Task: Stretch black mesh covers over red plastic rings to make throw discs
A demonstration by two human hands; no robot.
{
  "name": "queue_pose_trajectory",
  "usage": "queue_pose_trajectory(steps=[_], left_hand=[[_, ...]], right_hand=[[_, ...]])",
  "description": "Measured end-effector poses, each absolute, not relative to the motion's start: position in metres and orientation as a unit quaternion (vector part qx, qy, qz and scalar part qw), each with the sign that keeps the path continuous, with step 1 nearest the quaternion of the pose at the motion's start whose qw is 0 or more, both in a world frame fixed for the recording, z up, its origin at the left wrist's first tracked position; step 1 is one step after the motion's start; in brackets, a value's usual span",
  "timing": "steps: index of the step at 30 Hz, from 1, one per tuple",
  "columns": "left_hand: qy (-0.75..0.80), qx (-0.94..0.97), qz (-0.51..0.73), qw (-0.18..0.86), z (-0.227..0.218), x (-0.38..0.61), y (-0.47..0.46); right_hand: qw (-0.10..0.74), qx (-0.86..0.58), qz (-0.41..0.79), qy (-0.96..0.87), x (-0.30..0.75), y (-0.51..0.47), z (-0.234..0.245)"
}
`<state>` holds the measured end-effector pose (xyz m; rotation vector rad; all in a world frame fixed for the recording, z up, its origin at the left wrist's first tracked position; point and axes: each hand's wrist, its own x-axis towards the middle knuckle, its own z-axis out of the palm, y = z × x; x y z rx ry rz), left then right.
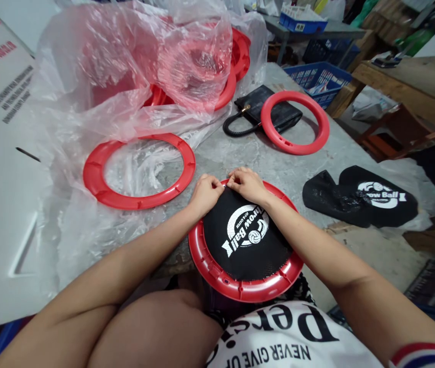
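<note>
Pinching round black mesh disc [248, 245] at red plastic ring [240, 292]'s far rim, L hand [205, 194] & R hand [246, 185] were closed on it; prob. fitting stage, next needed edge tucked round ring.

The mesh disc [255, 255] is showing up solid black with a white "Throw Ball" logo printed across it, and the ring [240, 292] around it is glowing bright red. The spare ring [98, 189] and the far ring [319, 140] are wearing that same red. The loose mesh pieces [340, 202] are looking black with the same white print. The plastic bag [87, 76] is reading clear, going pinkish over the red stuff inside. The counter [232, 148] is coming across as mottled grey, the handbag [251, 102] is looking black, the basket [319, 76] is showing blue, and the shirt [278, 342] is showing white with black lettering.
</note>
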<state>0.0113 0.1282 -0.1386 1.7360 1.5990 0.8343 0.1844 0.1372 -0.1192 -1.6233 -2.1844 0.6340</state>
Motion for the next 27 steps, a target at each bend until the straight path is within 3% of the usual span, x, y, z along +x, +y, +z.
queue_pose_trajectory(steps=[27], left_hand=[[0.634, 0.637, 0.27, 0.346, -0.1313, 0.0122, 0.1304]], right_hand=[[0.185, -0.58, 0.221, -0.761, 0.1828, 0.1365, -0.1208]])
